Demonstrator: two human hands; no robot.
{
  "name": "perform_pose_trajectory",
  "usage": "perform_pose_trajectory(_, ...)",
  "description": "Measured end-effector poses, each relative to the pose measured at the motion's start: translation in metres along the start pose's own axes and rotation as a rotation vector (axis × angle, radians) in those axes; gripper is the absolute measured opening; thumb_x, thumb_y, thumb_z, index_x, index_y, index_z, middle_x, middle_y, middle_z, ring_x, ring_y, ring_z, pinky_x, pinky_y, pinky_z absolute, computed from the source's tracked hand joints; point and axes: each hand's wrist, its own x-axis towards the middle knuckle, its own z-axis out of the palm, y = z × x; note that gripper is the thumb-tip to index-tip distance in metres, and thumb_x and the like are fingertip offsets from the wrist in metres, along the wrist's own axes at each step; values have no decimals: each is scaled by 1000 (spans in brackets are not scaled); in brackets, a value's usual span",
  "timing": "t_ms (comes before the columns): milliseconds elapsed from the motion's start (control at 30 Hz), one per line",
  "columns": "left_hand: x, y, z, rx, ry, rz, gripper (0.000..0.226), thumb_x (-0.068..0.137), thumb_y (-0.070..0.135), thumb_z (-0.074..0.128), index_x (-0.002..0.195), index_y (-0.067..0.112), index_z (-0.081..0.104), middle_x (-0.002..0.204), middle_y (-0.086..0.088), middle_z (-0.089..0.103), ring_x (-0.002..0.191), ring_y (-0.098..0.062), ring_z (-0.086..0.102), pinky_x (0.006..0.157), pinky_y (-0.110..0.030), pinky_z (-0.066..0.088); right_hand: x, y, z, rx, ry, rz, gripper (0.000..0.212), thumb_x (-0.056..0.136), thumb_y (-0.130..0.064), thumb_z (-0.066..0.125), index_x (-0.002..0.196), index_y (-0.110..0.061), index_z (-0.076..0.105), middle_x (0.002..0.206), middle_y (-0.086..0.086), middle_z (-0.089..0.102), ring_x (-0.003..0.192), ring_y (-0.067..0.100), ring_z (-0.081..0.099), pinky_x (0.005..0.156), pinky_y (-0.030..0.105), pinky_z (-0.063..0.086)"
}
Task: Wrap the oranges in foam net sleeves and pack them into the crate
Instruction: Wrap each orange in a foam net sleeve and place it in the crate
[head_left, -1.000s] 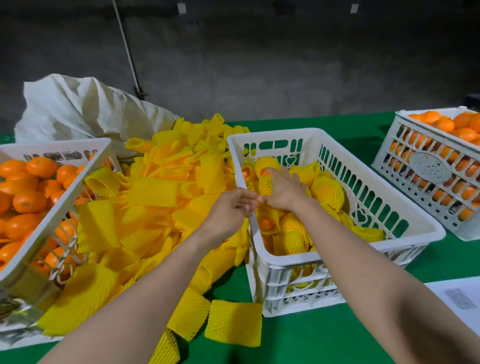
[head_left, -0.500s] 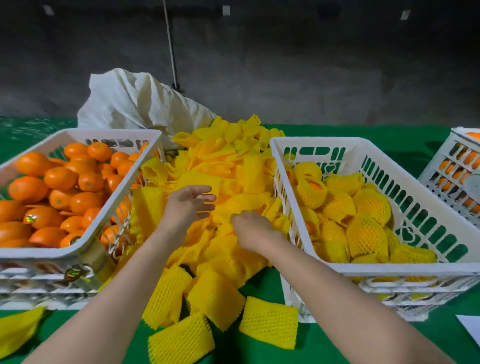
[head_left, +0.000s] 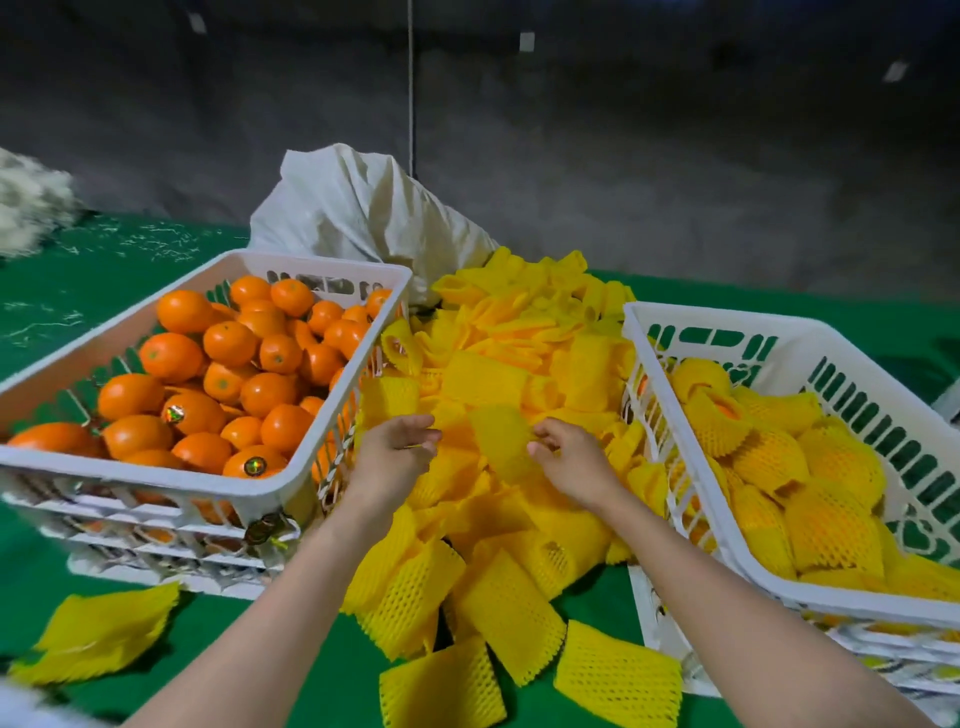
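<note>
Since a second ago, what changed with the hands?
Both hands left the crate of wrapped oranges and came over the sleeve pile. The left hand and right hand now pinch one sleeve between them. Crates, loose oranges and sack unchanged.

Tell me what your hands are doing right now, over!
Left hand and right hand on one foam sleeve atop pile. Bare oranges left, packing crate right. Nothing blocking.

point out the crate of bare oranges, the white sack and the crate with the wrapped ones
crate of bare oranges (head_left: 291, 470), head view, on its white right-hand rim
white sack (head_left: 363, 208), head view, on the middle of its crumpled cloth
crate of wrapped oranges (head_left: 852, 387), head view, on its slotted far wall
</note>
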Motion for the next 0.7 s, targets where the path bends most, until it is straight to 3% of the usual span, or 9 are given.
perform_pose_trajectory(33,0,1,2,11,-34,-3,37,92,-1,56,127,8,51,120,-9,60,112,-27,55,88,-42,45,-5,-12,-4,181,-48,-8,8,94,-8,53,98,-6,60,82,7,57,77,14,55,70,36,41)
perform_pose_trajectory(100,-2,6,4,-22,-148,-44,42,90,9,63,128,15,49,118,2,58,114,-23,53,87,-37,43,-12,-29,-11,385,-126,-19,22,94,-2,51,75,-12,48,63,4,35,55,7,34,53,27,26)
perform_pose_trajectory(167,-3,10,4,-51,-265,-33,25,88,12,66,112,18,60,106,9,68,100,-15,63,76,-28,52,-17,-41,-12,508,-194,-1,18,94,0,49,79,-9,48,69,8,43,61,11,40,54,22,33)
perform_pose_trajectory(233,-5,11,3,50,-225,126,16,86,12,68,101,17,65,95,2,72,86,-12,68,69,-26,56,-19,-53,-11,593,-193,23,19,92,1,52,108,-8,52,92,10,58,83,18,58,67,19,48)
perform_pose_trajectory(300,-5,14,-2,330,-52,365,19,83,15,72,80,24,56,72,4,60,65,2,57,55,-14,42,-18,-64,-8,486,-71,-95,52,88,-3,61,133,-22,44,118,2,55,105,17,57,81,24,49)
perform_pose_trajectory(400,-8,18,-13,491,86,547,41,79,14,73,67,30,37,59,12,39,55,4,48,47,-13,32,-14,-87,2,197,134,-393,49,82,-15,70,126,-28,53,126,-4,54,116,10,51,96,23,42)
perform_pose_trajectory(467,-7,21,-26,523,131,546,25,79,16,71,76,19,46,64,8,40,56,-6,42,49,-19,29,-8,-103,15,42,290,-534,30,76,-16,76,104,-11,67,111,7,62,108,21,55,93,21,38)
perform_pose_trajectory(567,3,21,-53,540,165,497,25,81,18,68,99,9,53,76,4,48,68,-13,43,54,-15,33,0,-130,32,-44,440,-665,24,68,-18,78,74,-3,60,82,11,60,82,29,56,76,24,38)
perform_pose_trajectory(700,15,34,-90,571,148,418,29,81,21,67,72,21,41,66,6,42,57,-7,38,50,-17,33,14,-162,53,-47,471,-728,22,71,-15,73,68,-3,54,68,8,54,69,19,48,64,27,35)
